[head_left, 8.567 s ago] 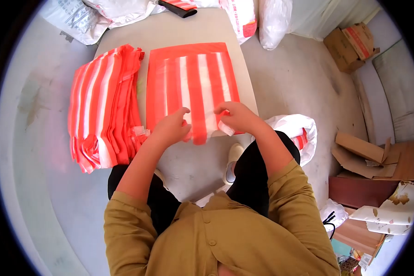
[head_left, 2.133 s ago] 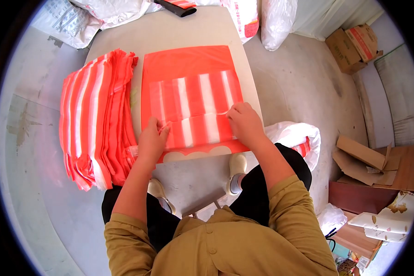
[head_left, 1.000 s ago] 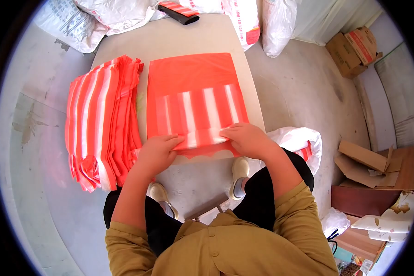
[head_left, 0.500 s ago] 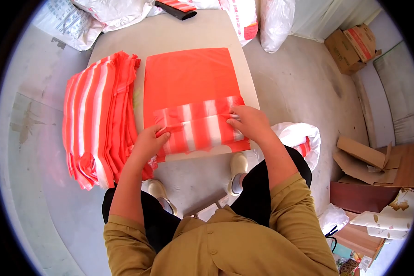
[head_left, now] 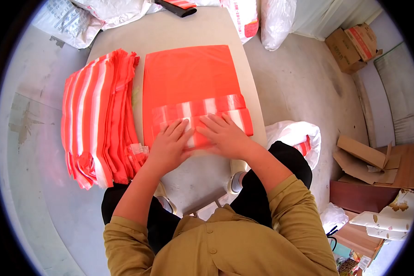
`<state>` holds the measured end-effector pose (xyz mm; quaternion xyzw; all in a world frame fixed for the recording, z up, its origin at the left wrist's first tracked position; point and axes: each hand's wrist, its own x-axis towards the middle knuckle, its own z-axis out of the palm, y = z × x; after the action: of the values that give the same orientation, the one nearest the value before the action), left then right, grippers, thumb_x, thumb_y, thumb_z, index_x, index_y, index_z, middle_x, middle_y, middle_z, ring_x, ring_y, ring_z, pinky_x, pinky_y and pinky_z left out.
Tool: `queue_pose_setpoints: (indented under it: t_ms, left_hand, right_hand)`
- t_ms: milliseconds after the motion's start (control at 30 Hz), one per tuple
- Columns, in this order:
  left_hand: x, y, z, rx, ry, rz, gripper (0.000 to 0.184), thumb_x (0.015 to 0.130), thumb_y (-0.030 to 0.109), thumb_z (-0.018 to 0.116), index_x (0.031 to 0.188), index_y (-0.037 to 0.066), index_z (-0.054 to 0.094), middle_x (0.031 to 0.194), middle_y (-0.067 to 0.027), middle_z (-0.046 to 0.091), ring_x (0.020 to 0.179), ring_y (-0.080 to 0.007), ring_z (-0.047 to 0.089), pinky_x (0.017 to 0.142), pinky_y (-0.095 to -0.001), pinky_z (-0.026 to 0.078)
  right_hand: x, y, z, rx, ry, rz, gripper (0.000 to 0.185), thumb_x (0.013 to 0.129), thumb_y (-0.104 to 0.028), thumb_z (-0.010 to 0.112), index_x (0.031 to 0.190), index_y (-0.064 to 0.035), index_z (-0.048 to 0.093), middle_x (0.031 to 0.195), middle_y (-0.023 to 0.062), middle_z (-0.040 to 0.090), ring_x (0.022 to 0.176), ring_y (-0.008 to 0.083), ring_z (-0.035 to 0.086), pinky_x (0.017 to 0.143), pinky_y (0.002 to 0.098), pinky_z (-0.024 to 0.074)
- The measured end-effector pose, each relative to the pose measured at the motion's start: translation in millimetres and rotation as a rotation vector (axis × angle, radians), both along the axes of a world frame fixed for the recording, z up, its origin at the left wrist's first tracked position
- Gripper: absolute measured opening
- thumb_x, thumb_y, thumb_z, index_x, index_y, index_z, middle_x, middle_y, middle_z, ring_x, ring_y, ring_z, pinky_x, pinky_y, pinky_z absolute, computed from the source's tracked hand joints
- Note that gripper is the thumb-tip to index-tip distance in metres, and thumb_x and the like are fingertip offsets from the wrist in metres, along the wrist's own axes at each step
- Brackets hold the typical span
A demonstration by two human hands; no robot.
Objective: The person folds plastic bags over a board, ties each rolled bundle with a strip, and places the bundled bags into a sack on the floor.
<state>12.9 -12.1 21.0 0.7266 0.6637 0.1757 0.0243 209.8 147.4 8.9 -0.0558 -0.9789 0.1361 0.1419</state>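
Note:
A striped red-and-white plastic bag (head_left: 207, 106) lies folded at the near end of a flat red plastic sheet (head_left: 188, 73). My left hand (head_left: 169, 145) rests palm down on the striped bag, fingers stretched out. Beside it, my right hand (head_left: 226, 137) also presses flat on the bag with its fingers spread. The two thumbs come close together near the table's front edge. To the left hangs a thick pile of striped red-and-white plastic bags (head_left: 94, 119), draped over the table's side.
The pale table (head_left: 170, 30) carries a black-and-red roll (head_left: 179, 8) at its far edge. White sacks (head_left: 69, 23) stand behind on the left. A white bag (head_left: 290, 133) with striped material is by my right knee. Cardboard boxes (head_left: 352, 48) sit on the floor at right.
Both hands have let go of the striped bag's side edges and moved inward, now lying flat on it. The bag's near part is folded over, further from the table's front edge.

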Motion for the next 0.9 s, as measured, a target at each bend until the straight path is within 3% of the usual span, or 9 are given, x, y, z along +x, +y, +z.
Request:
queue_pose_setpoints:
  t_ms: [167, 367, 633, 733, 833, 900]
  left_hand:
    - [-6.3, -1.2, -7.5, -0.11, -0.106, 0.001, 0.067, 0.076, 0.013, 0.075, 0.139, 0.003, 0.052, 0.148, -0.0172, 0.047, 0.137, -0.0346, 0.045, 0.111, -0.0436, 0.041]
    - [-5.7, -0.6, -8.6, -0.08, 0.02, 0.02, 0.058, 0.075, 0.004, 0.064, 0.132, -0.003, 0.054, 0.142, -0.0204, 0.053, 0.134, -0.035, 0.05, 0.107, -0.0431, 0.045]
    - [-5.9, 3.3, -10.8, -0.048, 0.054, 0.034, 0.047, 0.08, 0.004, 0.059, 0.126, -0.001, 0.059, 0.132, -0.0203, 0.061, 0.123, -0.0357, 0.059, 0.099, -0.0436, 0.05]
    - [-5.3, 3.1, 12.0, -0.168, -0.106, 0.074, 0.041, 0.081, 0.004, 0.057, 0.122, 0.002, 0.064, 0.123, -0.0192, 0.066, 0.114, -0.0351, 0.063, 0.094, -0.0433, 0.052]
    - [-9.3, 0.3, 34.9, -0.332, -0.235, 0.113, 0.036, 0.082, 0.004, 0.054, 0.116, 0.003, 0.067, 0.11, -0.0192, 0.069, 0.103, -0.0357, 0.065, 0.088, -0.0431, 0.052]
    - [-13.6, -1.3, 47.6, -0.437, -0.334, 0.138, 0.036, 0.083, 0.004, 0.052, 0.116, 0.003, 0.067, 0.102, -0.0188, 0.07, 0.096, -0.0347, 0.066, 0.084, -0.042, 0.053]
  right_hand:
    - [8.2, 12.2, -1.7, -0.051, -0.1, 0.003, 0.064, 0.08, -0.019, 0.075, 0.138, -0.0088, 0.051, 0.147, 0.0147, 0.047, 0.136, 0.0351, 0.042, 0.111, 0.0462, 0.0354]
    - [7.8, 15.9, -2.0, 0.001, -0.105, 0.007, 0.06, 0.079, -0.013, 0.072, 0.136, -0.008, 0.052, 0.142, 0.0159, 0.05, 0.132, 0.0362, 0.046, 0.109, 0.0462, 0.0376]
    - [3.7, 12.8, -9.7, 0.097, -0.02, -0.019, 0.049, 0.083, -0.005, 0.062, 0.131, -0.0062, 0.055, 0.131, 0.0152, 0.058, 0.121, 0.0355, 0.055, 0.098, 0.045, 0.0463]
    - [6.6, 13.3, 1.3, -0.073, -0.015, -0.004, 0.042, 0.082, -0.006, 0.062, 0.124, -0.0061, 0.059, 0.119, 0.0146, 0.065, 0.11, 0.0341, 0.061, 0.09, 0.044, 0.0502]
    - [9.9, 8.0, 49.7, -0.298, -0.459, -0.202, 0.038, 0.082, -0.012, 0.064, 0.119, -0.0093, 0.064, 0.105, 0.0145, 0.069, 0.102, 0.0326, 0.065, 0.084, 0.0421, 0.0522]
    - [17.8, 14.3, 64.9, -0.273, -0.466, -0.198, 0.026, 0.083, -0.017, 0.062, 0.108, -0.0081, 0.065, 0.097, 0.0164, 0.069, 0.093, 0.0359, 0.065, 0.08, 0.0446, 0.0519]
